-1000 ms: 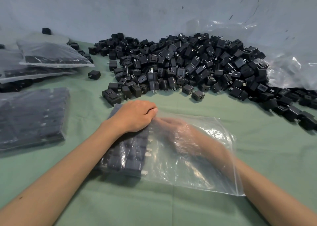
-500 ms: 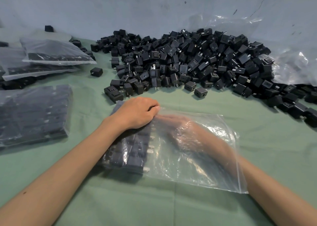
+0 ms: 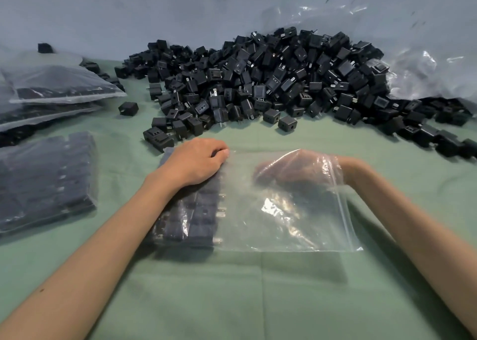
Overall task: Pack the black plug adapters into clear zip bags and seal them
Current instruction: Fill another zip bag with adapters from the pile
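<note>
A clear zip bag [image 3: 284, 226] lies on the green cloth in front of me, its open mouth to the right. Rows of black plug adapters [image 3: 198, 215] fill its left end. My left hand [image 3: 196, 161] lies on top of that end, fingers curled over the bag's far edge and holding it down. My right hand [image 3: 291, 169] is inside the bag near the mouth, arched, blurred through the plastic, with nothing plainly in it. A big heap of loose black adapters [image 3: 258, 81] lies behind the bag.
Filled bags of adapters lie at the left [image 3: 44, 179] and stacked at the far left [image 3: 59, 86]. A single adapter [image 3: 128, 108] sits between them and the heap. Crumpled clear plastic [image 3: 426, 63] rises at the back right. Green cloth [image 3: 232, 301] covers the near table.
My right hand has drawn back to the right inside the bag, away from the packed adapters and toward the mouth. The left hand has stayed on the bag's left end.
</note>
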`<action>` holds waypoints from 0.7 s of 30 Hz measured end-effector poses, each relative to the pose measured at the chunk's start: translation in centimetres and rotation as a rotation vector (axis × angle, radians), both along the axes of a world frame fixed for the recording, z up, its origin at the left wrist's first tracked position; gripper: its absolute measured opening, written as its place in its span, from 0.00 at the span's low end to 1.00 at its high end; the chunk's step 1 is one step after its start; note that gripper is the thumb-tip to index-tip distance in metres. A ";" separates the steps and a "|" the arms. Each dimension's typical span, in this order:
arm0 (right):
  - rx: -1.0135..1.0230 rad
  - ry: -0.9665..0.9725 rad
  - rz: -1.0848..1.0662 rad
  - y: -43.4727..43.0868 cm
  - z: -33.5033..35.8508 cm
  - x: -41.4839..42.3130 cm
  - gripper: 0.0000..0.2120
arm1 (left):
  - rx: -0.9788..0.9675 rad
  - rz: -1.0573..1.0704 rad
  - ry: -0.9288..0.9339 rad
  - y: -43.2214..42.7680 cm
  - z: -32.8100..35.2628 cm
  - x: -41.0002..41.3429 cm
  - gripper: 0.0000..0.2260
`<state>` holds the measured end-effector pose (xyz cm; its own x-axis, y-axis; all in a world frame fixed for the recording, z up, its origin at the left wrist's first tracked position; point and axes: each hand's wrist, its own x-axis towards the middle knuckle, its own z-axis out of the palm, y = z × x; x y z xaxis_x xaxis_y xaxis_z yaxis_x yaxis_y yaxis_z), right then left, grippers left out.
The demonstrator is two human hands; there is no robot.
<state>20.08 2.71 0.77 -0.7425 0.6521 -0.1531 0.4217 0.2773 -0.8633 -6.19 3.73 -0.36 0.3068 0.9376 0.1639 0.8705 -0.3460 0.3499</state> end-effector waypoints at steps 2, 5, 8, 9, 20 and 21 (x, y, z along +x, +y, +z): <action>-0.085 -0.073 0.047 -0.5 1.5 1.8 0.17 | -0.010 0.002 0.002 0.0 0.0 0.0 0.11; -0.101 -0.220 -0.016 0.4 2.5 5.1 0.16 | -0.007 0.003 0.008 0.1 0.0 0.0 0.11; -0.047 -0.261 -0.313 2.7 3.7 6.5 0.16 | -0.009 0.015 0.011 0.2 -0.1 0.1 0.11; 0.028 -0.255 -0.441 3.6 3.8 6.1 0.17 | -0.016 0.015 0.012 0.2 -0.1 0.1 0.11; 0.553 -0.622 -0.479 11.5 -0.2 -0.1 0.14 | -0.037 0.024 -0.022 -0.1 0.2 0.0 0.12; 0.591 -0.590 -0.532 11.2 -0.5 0.6 0.11 | -0.040 0.024 -0.029 -0.1 0.2 0.0 0.12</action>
<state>20.64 13.94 0.27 -0.2400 0.9693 0.0536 0.9343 0.2457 -0.2583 -6.19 3.63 -0.20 0.2799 0.9505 0.1348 0.8677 -0.3106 0.3881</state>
